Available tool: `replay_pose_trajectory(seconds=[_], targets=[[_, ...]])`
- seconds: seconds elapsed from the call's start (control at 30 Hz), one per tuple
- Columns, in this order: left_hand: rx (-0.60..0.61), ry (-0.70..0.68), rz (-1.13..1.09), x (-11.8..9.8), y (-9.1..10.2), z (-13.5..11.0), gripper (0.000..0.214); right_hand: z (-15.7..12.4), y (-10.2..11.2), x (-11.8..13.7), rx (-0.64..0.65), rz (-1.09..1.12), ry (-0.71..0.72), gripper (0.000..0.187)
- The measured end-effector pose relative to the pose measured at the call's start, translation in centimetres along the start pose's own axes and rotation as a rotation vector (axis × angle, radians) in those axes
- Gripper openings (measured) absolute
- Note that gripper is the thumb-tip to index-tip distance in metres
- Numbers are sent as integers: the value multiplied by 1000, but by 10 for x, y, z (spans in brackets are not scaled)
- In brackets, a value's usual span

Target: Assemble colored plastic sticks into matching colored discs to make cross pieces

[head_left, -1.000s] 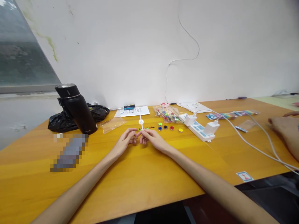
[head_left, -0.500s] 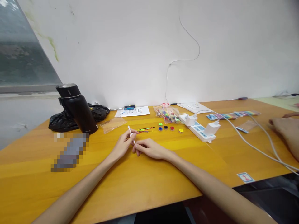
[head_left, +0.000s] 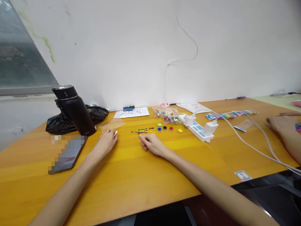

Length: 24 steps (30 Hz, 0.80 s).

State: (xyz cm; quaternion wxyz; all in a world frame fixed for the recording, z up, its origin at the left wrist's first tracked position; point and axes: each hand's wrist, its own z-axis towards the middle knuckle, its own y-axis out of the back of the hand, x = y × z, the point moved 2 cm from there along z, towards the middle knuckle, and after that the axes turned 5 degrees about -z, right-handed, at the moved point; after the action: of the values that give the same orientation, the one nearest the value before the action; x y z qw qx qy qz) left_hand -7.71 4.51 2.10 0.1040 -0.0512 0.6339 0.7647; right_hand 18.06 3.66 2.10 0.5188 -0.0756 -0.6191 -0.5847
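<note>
Seen from the head camera, both forearms reach across an orange wooden table (head_left: 145, 188). Her left hand (head_left: 105, 143) is curled narrowly around a small white stick (head_left: 115, 134), whose tip pokes out just beside a clear plastic bag (head_left: 112, 124). Over to the right, the right hand (head_left: 151, 144) rests on the table, fingers loosely bent, holding nothing. Beyond it lie thin coloured sticks (head_left: 142, 130) and a row of small coloured discs (head_left: 169, 128).
</note>
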Motion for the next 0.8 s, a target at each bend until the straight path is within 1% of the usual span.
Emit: replay_pose_trajectory(seconds=[0.07,0.13,0.23,0.33,0.43,0.53,0.63,0.7,0.8], targets=[[2,14,8,0,3,0,21,3,8,-7,-138,-89,-23,35],[20,36,14,0,6,-1,19,5,16,-13,-242,-207,-41,21],[42,61,29,-1,9,-2,19,5,26,-20,-330,-406,-14,19],[31,48,41,-2,8,-3,17,4,32,-24,-363,-610,45,18],[24,42,18,-1,7,-3,17,5,37,-32,-368,-804,12,19],[8,24,-4,-1,7,-5,16,5,44,-42,-350,-955,-72,20],[-28,25,-15,-3,8,-7,16,3,50,-47,-333,-1023,-162,21],[-75,22,4,-6,10,-8,19,1,55,-47,-362,-1062,-243,24],[-191,-14,61,-14,13,-9,23,-5,65,-45,-413,-1108,-387,31]])
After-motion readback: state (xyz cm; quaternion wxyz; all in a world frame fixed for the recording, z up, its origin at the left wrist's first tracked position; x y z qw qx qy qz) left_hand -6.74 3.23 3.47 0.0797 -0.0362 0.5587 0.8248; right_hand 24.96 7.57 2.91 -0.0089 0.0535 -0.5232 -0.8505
